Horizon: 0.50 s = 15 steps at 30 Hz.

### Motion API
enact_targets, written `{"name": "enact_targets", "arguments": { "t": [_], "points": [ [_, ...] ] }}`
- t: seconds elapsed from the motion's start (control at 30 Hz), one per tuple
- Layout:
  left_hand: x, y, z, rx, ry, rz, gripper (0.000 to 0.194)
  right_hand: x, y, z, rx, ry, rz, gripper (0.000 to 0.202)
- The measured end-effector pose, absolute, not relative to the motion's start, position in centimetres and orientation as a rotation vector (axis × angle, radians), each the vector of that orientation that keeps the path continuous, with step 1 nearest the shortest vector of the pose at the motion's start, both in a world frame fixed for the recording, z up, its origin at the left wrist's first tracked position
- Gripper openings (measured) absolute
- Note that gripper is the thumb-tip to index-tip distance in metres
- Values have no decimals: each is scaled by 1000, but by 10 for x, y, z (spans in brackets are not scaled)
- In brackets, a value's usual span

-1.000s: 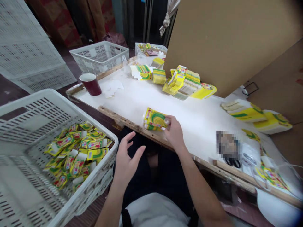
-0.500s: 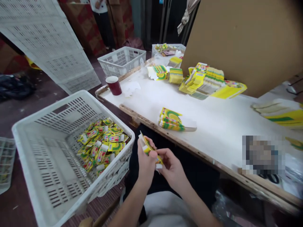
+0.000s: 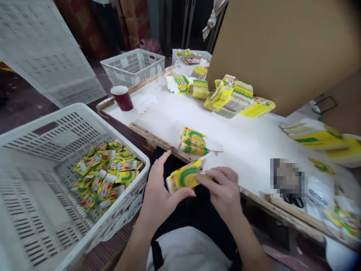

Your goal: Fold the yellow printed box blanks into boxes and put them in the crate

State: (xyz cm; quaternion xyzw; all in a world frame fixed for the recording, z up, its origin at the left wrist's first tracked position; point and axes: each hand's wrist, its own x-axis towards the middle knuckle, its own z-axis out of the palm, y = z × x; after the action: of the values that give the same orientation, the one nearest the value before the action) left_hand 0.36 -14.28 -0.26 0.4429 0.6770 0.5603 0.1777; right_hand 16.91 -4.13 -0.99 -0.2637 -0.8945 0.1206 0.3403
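Note:
A yellow and green carton, apparently flat, is pinched in the fingers of my right hand above my lap. Around its left end, my left hand has thumb and fingers spread wide; whether the palm touches the carton is unclear. Just beyond, a small stack of similar cartons lies near the edge of the white table. To my left, a white crate holds many small filled-looking yellow packets.
A dark red cup stands at the table's left corner. Farther back are carton bundles before a brown board, and another white crate. Scissors lie at right. A person's legs show behind.
My left hand has opened from around a small box, which is no longer in it. My right hand now has a yellow carton. The view has shifted right.

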Motion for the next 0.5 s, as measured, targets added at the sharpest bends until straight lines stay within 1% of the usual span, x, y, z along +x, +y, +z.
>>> {"name": "enact_targets", "arguments": {
  "t": [0.03,0.07,0.13,0.17,0.2,0.27,0.3,0.37,0.4,0.43,0.5],
  "points": [
    [4,-142,-4,1329,1908,1426,90,167,-45,-10,-619,-2384,327,37],
    [5,-141,-7,1375,1863,1294,89,165,-48,-11,-559,-2422,360,38],
    [9,-137,-14,1383,1773,1139,71,160,-56,-14,-560,-2390,480,43],
    [11,-135,-17,1370,1760,1104,62,158,-58,-16,-631,-2295,556,47],
    [12,-133,-20,1357,1768,1095,57,156,-60,-18,-720,-2155,656,54],
    [15,-129,-22,1377,1815,1115,61,151,-62,-21,-874,-1832,965,67],
    [16,-129,-23,1423,1822,1124,66,148,-62,-22,-909,-1691,1177,68],
    [19,-128,-23,1555,1796,1131,73,144,-61,-22,-897,-1502,1664,60],
    [21,-127,-23,1621,1786,1130,73,142,-60,-20,-881,-1442,1877,54],
    [22,-127,-23,1680,1771,1124,70,140,-59,-19,-870,-1396,2033,50],
    [25,-127,-23,1734,1745,1124,59,140,-58,-17,-859,-1348,2175,46]
  ]
}}
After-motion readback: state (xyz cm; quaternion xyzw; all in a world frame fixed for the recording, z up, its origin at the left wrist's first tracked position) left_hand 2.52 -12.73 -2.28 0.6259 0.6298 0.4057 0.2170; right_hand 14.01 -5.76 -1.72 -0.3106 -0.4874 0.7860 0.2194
